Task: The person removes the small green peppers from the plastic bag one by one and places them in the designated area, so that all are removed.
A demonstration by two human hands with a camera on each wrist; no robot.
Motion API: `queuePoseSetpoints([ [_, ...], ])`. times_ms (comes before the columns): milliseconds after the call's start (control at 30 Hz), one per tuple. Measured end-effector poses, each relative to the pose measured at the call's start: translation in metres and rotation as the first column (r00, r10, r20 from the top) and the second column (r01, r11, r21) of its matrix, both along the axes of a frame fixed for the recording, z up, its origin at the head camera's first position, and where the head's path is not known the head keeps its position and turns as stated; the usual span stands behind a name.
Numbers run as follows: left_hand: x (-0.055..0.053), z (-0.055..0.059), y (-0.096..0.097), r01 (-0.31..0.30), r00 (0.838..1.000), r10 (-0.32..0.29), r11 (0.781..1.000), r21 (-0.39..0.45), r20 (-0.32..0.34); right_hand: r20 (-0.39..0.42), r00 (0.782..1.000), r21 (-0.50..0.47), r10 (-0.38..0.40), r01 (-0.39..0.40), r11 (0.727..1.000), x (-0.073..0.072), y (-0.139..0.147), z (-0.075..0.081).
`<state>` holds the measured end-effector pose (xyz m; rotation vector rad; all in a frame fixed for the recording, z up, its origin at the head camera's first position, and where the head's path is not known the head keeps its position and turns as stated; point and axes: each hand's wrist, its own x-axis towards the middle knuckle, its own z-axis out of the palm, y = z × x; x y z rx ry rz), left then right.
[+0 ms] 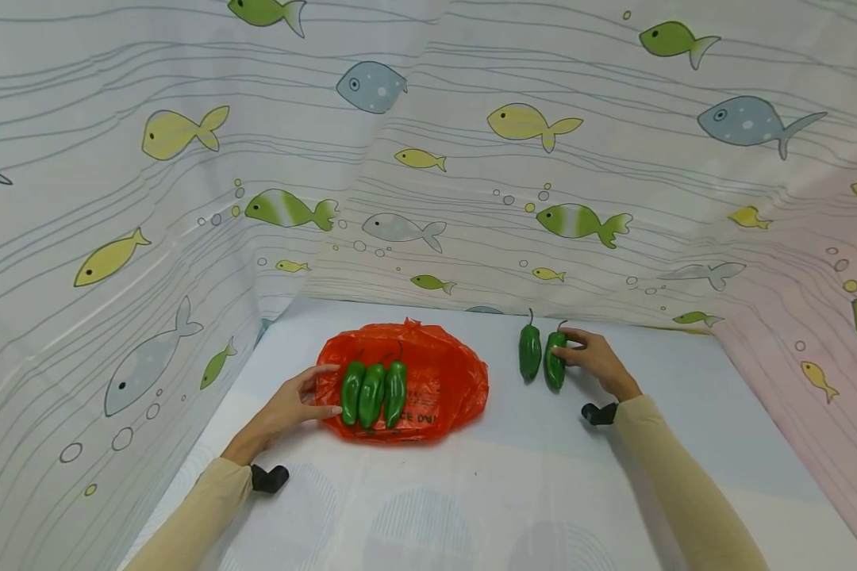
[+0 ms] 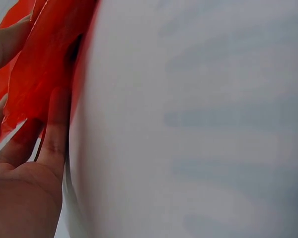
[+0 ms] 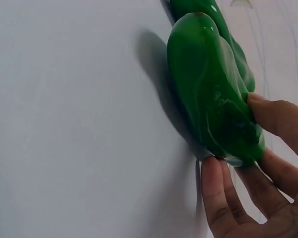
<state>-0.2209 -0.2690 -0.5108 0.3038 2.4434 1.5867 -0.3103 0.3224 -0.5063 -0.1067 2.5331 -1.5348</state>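
Observation:
On the right, my right hand [image 1: 595, 355] pinches a glossy green chili pepper [image 1: 555, 373] between thumb and fingers, near its stem end. Its smooth skin fills the middle of the right wrist view, where the thumb [image 3: 278, 116] presses one side. A second green chili pepper [image 1: 530, 354] lies just to its left. My left hand [image 1: 293, 404] holds the left edge of a red plastic bag [image 1: 457, 381]; in the left wrist view some fingers show through its thin film [image 2: 44, 74]. Three more green chili peppers [image 1: 373, 395] lie side by side on the bag, close to the left thumb.
A white table [image 1: 471, 484] with pale blue patterns lies under everything. Fish-printed sheeting [image 1: 464, 182] rises behind and along both sides. Black wrist mounts [image 1: 270, 478] stick out beside the sleeves.

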Motion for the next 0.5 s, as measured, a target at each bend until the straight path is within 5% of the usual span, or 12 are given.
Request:
queuePoseSetpoints([
  [500, 0.0008, 0.0041, 0.0009, 0.004, 1.0, -0.004, 1.0, -0.005, 0.019, -0.04, 0.998, -0.015, -0.041, 0.041, 0.999, -0.0054, -0.0056, 0.0007],
])
